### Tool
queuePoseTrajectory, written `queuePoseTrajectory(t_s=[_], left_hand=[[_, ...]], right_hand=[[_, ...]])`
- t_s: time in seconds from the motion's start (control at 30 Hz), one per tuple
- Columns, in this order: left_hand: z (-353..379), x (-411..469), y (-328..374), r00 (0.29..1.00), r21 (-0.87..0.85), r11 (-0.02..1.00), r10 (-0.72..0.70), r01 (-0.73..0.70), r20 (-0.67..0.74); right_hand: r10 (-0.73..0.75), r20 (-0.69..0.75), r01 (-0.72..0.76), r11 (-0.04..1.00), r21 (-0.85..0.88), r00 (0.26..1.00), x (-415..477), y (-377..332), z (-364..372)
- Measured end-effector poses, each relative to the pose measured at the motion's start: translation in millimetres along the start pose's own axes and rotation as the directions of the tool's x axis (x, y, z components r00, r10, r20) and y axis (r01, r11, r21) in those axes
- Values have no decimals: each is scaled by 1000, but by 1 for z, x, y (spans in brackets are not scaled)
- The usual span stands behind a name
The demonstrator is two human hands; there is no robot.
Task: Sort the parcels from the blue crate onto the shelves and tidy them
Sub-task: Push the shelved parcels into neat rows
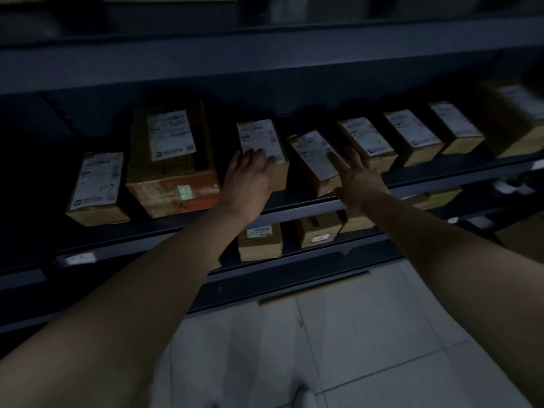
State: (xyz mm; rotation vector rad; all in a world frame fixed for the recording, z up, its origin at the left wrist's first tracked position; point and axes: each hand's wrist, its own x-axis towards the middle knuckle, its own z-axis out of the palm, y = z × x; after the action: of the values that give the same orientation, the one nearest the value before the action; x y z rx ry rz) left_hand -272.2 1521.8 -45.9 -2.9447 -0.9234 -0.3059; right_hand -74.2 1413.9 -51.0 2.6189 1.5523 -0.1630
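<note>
Dark metal shelf [294, 206] – row of labelled cardboard parcels [365, 141] on it.

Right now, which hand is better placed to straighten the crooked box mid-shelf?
Right. The right hand reaches the crooked box with spread fingers; the left hand rests on the straight box beside it.

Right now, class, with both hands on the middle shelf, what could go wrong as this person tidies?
1. The skewed parcel sits near the shelf edge; a push from the right hand could tip it off.
2. The left hand, sliding the straight parcel, might knock the skewed one.
3. Dim light blurs the labels, so mis-sorting is possible.
</note>
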Motion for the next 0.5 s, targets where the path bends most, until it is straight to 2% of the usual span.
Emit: queuePoseTrajectory(t_s=[0.3,0.5], left_hand=[[22,23,4,995,-13,996,-92,92,-26],[27,32,4,988,-56,988,-146,143,-51]], right_hand=[[-123,30,120,990,74,992,30,14,11],[-139,25,136,987,90,990,53,12,17]])
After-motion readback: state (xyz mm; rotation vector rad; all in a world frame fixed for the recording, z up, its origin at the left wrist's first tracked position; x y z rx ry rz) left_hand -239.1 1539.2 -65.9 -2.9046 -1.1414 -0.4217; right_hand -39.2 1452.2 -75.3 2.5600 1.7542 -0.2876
